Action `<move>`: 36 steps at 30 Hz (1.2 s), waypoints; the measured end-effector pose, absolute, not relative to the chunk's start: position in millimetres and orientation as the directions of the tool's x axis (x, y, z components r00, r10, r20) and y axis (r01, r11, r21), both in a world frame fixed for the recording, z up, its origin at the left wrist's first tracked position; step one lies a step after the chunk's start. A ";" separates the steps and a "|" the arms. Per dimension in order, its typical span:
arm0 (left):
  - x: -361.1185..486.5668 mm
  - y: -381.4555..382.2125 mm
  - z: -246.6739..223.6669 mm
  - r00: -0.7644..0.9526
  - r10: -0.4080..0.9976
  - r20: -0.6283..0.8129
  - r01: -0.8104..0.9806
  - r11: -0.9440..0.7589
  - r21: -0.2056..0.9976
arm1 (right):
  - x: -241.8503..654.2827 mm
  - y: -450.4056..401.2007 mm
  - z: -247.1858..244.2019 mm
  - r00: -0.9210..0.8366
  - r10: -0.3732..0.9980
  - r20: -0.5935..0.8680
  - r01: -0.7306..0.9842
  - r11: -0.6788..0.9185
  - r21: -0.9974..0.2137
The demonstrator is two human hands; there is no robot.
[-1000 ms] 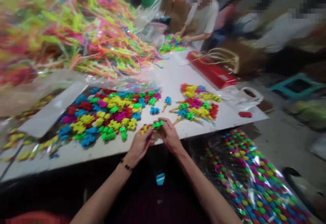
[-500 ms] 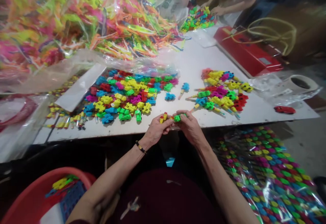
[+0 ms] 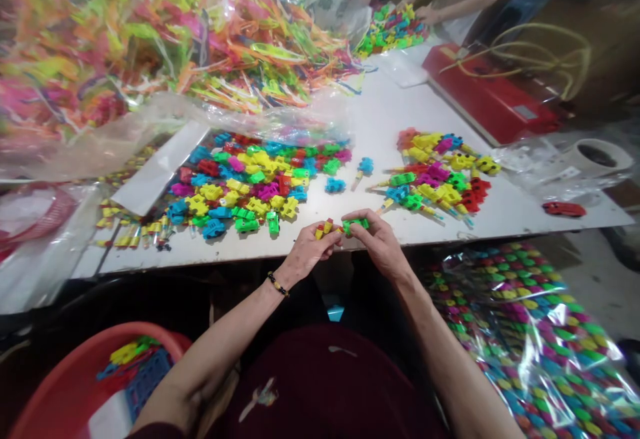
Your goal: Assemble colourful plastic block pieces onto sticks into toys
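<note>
At the front edge of the white table (image 3: 320,216) my two hands meet. My left hand (image 3: 313,249) is closed around several short yellow tubes with red ends (image 3: 326,227). Between the thumb and fingers of my right hand (image 3: 377,236) is a small green toy car (image 3: 355,226), its end close to a tube end at my left fingertips. Whether the two touch is hard to see. A heap of coloured toy cars (image 3: 250,189) lies to the left. On the right is a pile of toy cars with tubes attached (image 3: 437,182). One blue toy car (image 3: 335,186) sits alone between them.
A large mound of bright plastic strips (image 3: 175,39) fills the back left. A red box-shaped machine (image 3: 490,96) and a tape roll (image 3: 597,156) stand right. Bagged coloured pieces (image 3: 530,332) lie below right, a red tub (image 3: 55,386) below left. Another person's hands (image 3: 425,14) work behind.
The fingers of my right hand have lifted and spread a little, showing more of the green toy car. The view has shifted slightly; my left hand keeps its grip on the tubes.
</note>
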State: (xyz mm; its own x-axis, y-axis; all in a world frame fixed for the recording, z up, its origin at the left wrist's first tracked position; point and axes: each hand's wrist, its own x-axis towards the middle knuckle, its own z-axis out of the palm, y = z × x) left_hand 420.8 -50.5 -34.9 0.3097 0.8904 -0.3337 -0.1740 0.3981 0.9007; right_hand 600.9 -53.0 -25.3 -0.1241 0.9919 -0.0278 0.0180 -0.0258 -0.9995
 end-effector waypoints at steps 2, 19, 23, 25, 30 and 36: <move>420.3 -51.4 -34.4 0.326 0.884 -0.336 -0.182 0.407 0.895 | 601.9 -53.1 -21.5 -0.142 0.989 -0.028 0.089 -0.015 -0.996; 415.9 -52.9 -29.7 0.386 0.891 -0.238 -0.005 0.260 0.966 | 607.6 -52.5 -15.4 -0.252 0.968 -0.013 0.234 0.048 -0.971; 412.3 -54.3 -31.3 0.386 0.898 -0.213 0.046 0.212 0.976 | 602.3 -53.4 -22.0 -0.233 0.972 -0.003 0.265 0.061 -0.962; 411.9 -53.9 -31.2 0.373 0.902 -0.217 0.038 0.219 0.975 | 597.2 -54.4 -26.6 -0.187 0.981 0.045 0.312 0.103 -0.944; 413.2 -49.0 -27.4 0.348 0.916 -0.198 0.032 0.199 0.979 | 587.8 -52.1 -34.8 -0.122 0.972 0.200 0.421 0.233 -0.876; 413.4 -39.5 -11.5 0.353 0.927 -0.129 0.048 0.120 0.992 | 588.0 -42.5 -28.2 -0.118 0.959 0.260 0.448 0.285 -0.848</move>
